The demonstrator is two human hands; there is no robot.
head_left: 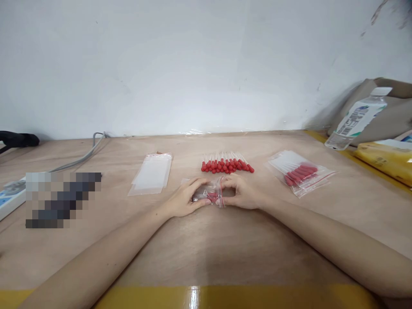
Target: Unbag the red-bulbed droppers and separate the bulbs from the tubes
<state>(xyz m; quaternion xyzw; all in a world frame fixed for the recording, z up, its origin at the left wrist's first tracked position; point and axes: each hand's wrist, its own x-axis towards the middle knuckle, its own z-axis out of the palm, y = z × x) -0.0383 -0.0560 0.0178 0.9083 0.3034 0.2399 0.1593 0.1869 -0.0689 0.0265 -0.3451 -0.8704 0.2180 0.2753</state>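
Between my hands is a small clear zip bag [206, 196] with something red inside and a red line along its right edge. My left hand [185, 201] is curled round the bag's left side, thumb in front and fingers behind. My right hand [246, 193] has its thumb and fingers pinched at the red-lined edge. Just behind my hands, a row of white sticks with red bulb-like tips [227, 165] lies on the table. To the right are filled zip bags [301, 174] holding the same sticks. A stack of flat zip bags [151, 174] lies at left.
On the wooden table [206, 257], a power strip [13, 199] with a grey cable [77, 163] and a blurred-out dark object [64, 201] are at left. A plastic bottle [360, 118], a grey-brown bag [397, 111] and a yellow packet [383, 161] stand at right. A white wall [206, 68] closes the back.
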